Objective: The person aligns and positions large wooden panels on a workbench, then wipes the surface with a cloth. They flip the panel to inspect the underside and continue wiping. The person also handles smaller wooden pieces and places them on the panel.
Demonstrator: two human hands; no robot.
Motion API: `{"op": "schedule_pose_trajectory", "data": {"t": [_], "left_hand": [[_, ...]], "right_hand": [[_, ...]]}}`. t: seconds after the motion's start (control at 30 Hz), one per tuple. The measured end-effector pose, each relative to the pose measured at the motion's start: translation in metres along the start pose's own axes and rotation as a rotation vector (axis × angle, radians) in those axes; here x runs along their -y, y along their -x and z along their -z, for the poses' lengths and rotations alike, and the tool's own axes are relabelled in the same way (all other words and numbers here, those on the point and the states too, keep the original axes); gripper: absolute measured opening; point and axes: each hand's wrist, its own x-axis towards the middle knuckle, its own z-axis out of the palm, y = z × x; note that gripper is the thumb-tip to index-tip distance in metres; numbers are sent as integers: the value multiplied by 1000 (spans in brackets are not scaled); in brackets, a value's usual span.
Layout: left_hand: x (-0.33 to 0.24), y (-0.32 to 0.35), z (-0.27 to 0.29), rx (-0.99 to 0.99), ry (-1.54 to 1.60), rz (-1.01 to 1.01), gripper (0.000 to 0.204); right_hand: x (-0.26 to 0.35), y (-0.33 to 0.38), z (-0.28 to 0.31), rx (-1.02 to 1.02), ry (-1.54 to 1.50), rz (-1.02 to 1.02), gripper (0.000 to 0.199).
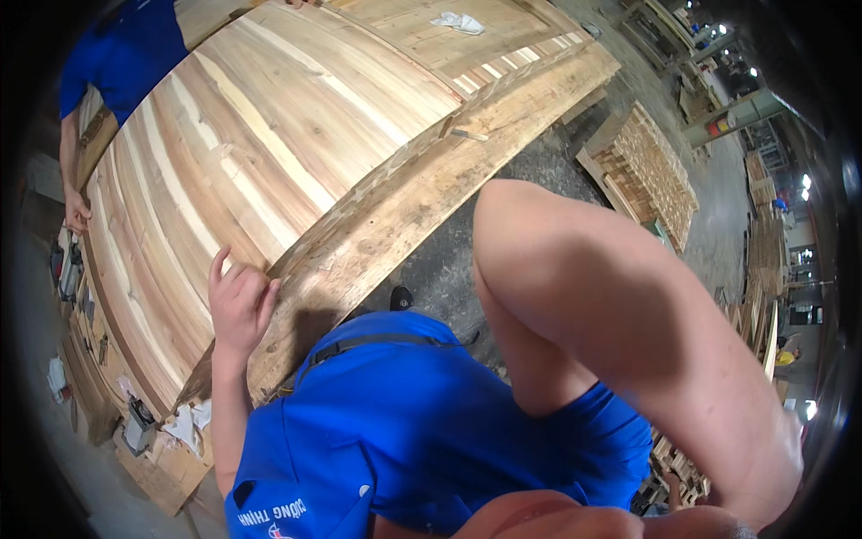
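A wide panel of striped, glued wood strips (260, 135) lies across the workbench to my left and ahead. My left hand (241, 301) is at its near edge, fingers apart and partly bent, with nothing visible in it. My right arm is raised and bent, its elbow pointing forward over the floor. The forearm folds back toward the lower right, and the right hand itself does not show. A thick timber beam (404, 216) runs along the panel's near side. On the beam lies a small, thin tool (469, 135), too small to make out.
A co-worker's hand (78, 213) is at the panel's far left edge. A white cloth (458, 22) lies on a second panel (422, 45). Power tools (139, 427) and rags (187, 427) sit at the lower left. A stack of wood blocks (642, 171) stands on the floor to the right.
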Motion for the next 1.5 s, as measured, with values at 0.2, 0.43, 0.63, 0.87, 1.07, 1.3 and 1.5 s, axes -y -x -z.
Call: {"op": "schedule_pose_trajectory", "data": {"t": [0.2, 0.43, 0.63, 0.87, 1.07, 1.3, 1.5], "left_hand": [[-16, -45, 1, -133, 143, -141, 23], [-119, -155, -3, 15, 1111, 53, 28], [-125, -157, -22, -349, 332, -130, 24], [-126, -132, -5, -85, -735, 39, 29], [-120, -97, -28, 542, -775, 334, 51], [-117, -88, -88, 547, -739, 162, 50], [-121, -47, -47, 630, 33, -162, 45]], "right_hand": [[-29, -4, 6, 37, -58, -12, 27], [-66, -17, 39, 94, -299, -21, 25], [-91, -38, 89, 242, -704, 52, 24], [-98, -52, 126, 388, -967, 109, 24], [-75, -57, 129, 314, -1098, 251, 23], [-42, -42, 118, 109, -879, 445, 20], [-32, -22, 70, -117, -357, 291, 21]]}}
